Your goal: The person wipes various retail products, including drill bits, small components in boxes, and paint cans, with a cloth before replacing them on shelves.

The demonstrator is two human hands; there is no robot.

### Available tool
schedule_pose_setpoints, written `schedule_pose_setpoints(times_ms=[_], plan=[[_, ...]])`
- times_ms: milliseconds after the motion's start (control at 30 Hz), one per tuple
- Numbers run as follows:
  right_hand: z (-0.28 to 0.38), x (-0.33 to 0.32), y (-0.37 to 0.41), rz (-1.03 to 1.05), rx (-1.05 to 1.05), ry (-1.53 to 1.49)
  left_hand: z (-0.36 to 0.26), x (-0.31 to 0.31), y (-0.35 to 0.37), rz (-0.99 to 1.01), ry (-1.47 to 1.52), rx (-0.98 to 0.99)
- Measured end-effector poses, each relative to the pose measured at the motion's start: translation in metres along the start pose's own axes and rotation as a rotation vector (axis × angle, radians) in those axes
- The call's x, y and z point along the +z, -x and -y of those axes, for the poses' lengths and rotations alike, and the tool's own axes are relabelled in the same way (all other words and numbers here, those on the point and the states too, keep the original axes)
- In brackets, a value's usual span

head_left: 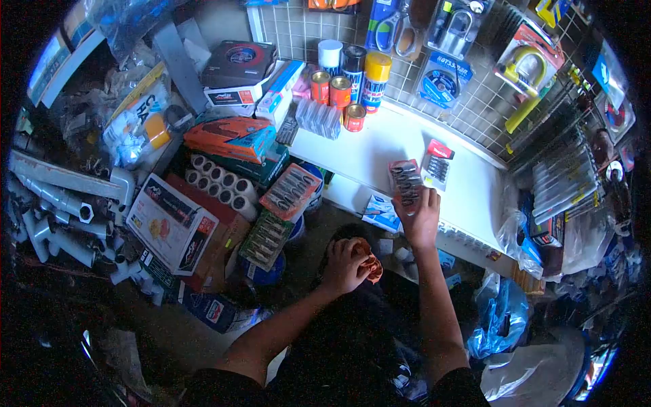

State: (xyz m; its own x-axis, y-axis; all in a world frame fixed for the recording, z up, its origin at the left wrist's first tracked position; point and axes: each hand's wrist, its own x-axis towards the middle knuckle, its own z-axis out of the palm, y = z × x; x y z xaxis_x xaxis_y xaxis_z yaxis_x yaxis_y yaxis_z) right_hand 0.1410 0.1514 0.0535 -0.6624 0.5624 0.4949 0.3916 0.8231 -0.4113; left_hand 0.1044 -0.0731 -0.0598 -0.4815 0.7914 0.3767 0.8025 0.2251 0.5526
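Observation:
My right hand (418, 216) grips the lower end of a red-backed blister pack (405, 178) above the white shelf (352, 156). Dark metallic pieces show in rows on the pack; their exact kind is too small to tell. A second pack with a red top (438, 163) lies on the shelf just right of it. Close to my body, my left hand (344, 266) is closed on a crumpled orange-brown cloth (371, 264). To its left are a red card of metallic pieces (291, 192) and a green card of similar pieces (264, 239).
Spray cans (375, 81) and small orange tins (320, 88) stand at the shelf's back left. Padlock packs (529, 64) hang on the wire grid. Boxes (173, 224) and grey pipe fittings (61, 203) crowd the left. A blue plastic bag (498, 315) is at lower right.

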Motion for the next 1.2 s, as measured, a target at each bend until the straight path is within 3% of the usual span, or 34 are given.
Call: schedule_pose_setpoints(times_ms=[67, 200, 333, 367, 433, 500, 533, 567, 633, 667, 700, 767, 867, 1000, 1200], plan=[[0.005, -0.002, -0.004, -0.028, 0.014, 0.104, 0.0, -0.003, -0.006, -0.011, 0.01, 0.025], [0.006, 0.013, -0.023, 0.143, 0.151, 0.158, 0.001, -0.005, -0.011, -0.003, 0.117, -0.002], [0.006, 0.001, -0.017, 0.096, 0.072, 0.051, 0.021, 0.006, -0.005, -0.034, 0.325, 0.024], [0.007, -0.01, -0.007, 0.078, 0.079, -0.085, 0.027, 0.01, -0.003, -0.045, 0.419, 0.019], [0.008, -0.03, 0.023, 0.05, 0.095, -0.354, 0.032, 0.016, 0.007, -0.038, 0.222, -0.045], [0.004, -0.041, 0.062, 0.039, 0.348, -0.993, 0.029, 0.011, 0.019, 0.019, -0.032, -0.092], [0.002, -0.052, 0.083, 0.04, 0.461, -1.119, 0.024, 0.006, 0.025, 0.045, 0.014, -0.1], [0.001, -0.061, 0.098, 0.077, 0.485, -1.44, 0.005, -0.014, 0.026, 0.079, 0.062, -0.108], [-0.017, -0.07, 0.142, 0.208, 0.734, -1.979, -0.005, -0.034, 0.027, 0.181, 0.172, -0.09], [-0.016, -0.077, 0.161, 0.158, 1.061, -1.955, -0.001, -0.042, 0.027, 0.244, 0.231, -0.071], [-0.018, -0.082, 0.172, 0.091, 1.114, -2.157, 0.003, -0.048, 0.026, 0.306, 0.284, -0.057], [-0.013, -0.092, 0.177, 0.012, 1.008, -2.403, 0.007, -0.052, 0.029, 0.379, 0.299, -0.123], [-0.032, -0.084, 0.187, 0.021, 0.841, -2.597, -0.046, -0.084, 0.003, 0.39, 0.402, -0.325], [-0.041, -0.081, 0.186, 0.044, 0.656, -2.812, -0.108, -0.092, -0.038, 0.234, 0.424, 0.113], [-0.043, -0.091, 0.193, 0.085, 0.502, -2.935, -0.178, -0.093, -0.069, 0.151, 0.318, 0.251]])
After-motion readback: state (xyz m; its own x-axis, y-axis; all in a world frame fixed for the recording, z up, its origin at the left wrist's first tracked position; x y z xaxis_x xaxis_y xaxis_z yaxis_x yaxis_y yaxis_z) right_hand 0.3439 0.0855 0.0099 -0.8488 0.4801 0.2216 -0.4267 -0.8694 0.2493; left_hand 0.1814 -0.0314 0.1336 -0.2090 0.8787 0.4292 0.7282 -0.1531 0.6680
